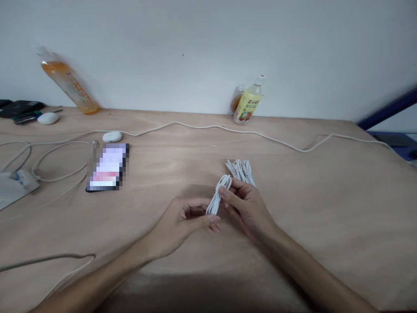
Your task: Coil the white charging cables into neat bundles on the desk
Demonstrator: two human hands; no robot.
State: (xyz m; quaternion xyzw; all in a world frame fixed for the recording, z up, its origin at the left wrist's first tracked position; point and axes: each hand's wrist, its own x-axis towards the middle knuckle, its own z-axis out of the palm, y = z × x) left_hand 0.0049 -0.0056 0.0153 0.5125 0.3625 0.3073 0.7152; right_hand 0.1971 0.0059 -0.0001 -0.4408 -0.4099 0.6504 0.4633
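Observation:
A coiled white cable (219, 194) is held just above the wooden table (293, 208), near its middle. My right hand (249, 208) pinches the upper end of the coil between thumb and fingers. My left hand (184, 222) has its fingers curled around the lower end of the same coil. More coiled white cables (241, 170) lie on the table just behind my right hand.
A phone (108, 167) lies to the left, with a white oval case (112, 137) behind it. A long white cord (202, 127) crosses the table. Against the wall are a yellow bottle (248, 103) and a leaning orange bottle (68, 82). A white power strip (14, 184) sits at the far left.

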